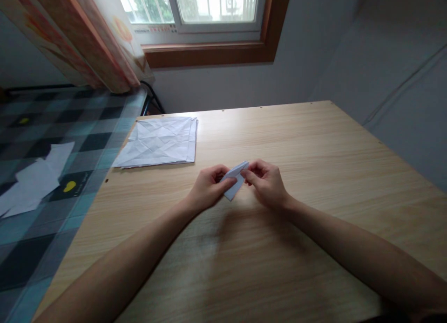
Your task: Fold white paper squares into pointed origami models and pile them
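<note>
A small folded piece of white paper (233, 188) is held up over the wooden table (296, 141), between both hands. My left hand (208, 187) grips its left side, the thumb lying across the front and the fingers behind. At the paper's upper right corner, my right hand (266, 183) pinches the tip between thumb and forefinger. Both hands are closed on the same paper. The fingers behind it are partly hidden. Creases and layered edges show along its upper side.
A stack of creased white paper sheets (160, 141) lies at the table's far left corner. Left of the table, loose white papers (38, 178) rest on a checked cloth (31, 248). Beyond are a curtain (94, 38) and a window (216, 8).
</note>
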A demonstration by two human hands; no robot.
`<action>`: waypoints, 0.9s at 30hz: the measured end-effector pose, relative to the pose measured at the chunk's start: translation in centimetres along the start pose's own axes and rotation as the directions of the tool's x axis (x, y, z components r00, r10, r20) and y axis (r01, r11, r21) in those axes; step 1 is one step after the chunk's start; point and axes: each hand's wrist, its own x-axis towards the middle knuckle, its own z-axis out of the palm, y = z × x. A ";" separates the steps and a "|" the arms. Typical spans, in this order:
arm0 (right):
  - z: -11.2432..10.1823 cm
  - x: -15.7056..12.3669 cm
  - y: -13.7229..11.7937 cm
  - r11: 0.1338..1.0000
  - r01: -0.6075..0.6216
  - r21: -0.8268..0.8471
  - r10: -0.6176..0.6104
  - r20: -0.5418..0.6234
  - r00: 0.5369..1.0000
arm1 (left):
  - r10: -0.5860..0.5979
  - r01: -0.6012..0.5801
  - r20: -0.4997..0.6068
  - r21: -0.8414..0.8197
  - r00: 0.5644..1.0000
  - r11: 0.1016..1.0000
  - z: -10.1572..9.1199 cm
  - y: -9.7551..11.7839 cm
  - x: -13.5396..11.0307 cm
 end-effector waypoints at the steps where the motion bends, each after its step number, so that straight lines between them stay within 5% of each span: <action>1: 0.0 0.0 0.1 1.000 -0.008 0.013 0.008 0.006 1.000 | -0.001 0.001 -0.005 0.014 1.000 1.000 -0.1 -0.1 0.0; 6: 0.1 -0.1 0.4 1.000 0.012 -0.024 -0.012 0.000 1.000 | 0.034 -0.033 -0.004 0.092 0.999 0.995 -0.1 -0.3 0.0; 8: 0.1 -0.2 0.4 0.997 0.033 -0.073 -0.037 -0.048 0.998 | 0.124 -0.109 -0.084 0.155 0.989 0.982 0.1 -0.2 -0.1; 11: 0.2 -0.4 0.4 0.988 0.069 -0.135 -0.089 -0.152 0.984 | 0.395 -0.283 -0.261 0.379 0.881 0.881 0.4 0.0 -0.3; 13: 0.4 -0.7 0.2 0.980 0.108 -0.167 -0.140 -0.198 0.970 | 0.517 -0.360 -0.238 0.487 0.822 0.796 0.7 0.2 -0.7; 19: 0.9 -1.4 -0.9 0.967 0.250 -0.046 -0.250 0.019 0.968 | 0.483 -0.450 -0.001 0.360 0.876 0.817 1.0 0.5 -1.4; 27: 0.7 -1.1 -0.5 0.968 0.182 0.174 -0.218 0.218 0.951 | 0.347 -0.348 0.028 0.125 0.937 0.929 0.6 0.1 -1.1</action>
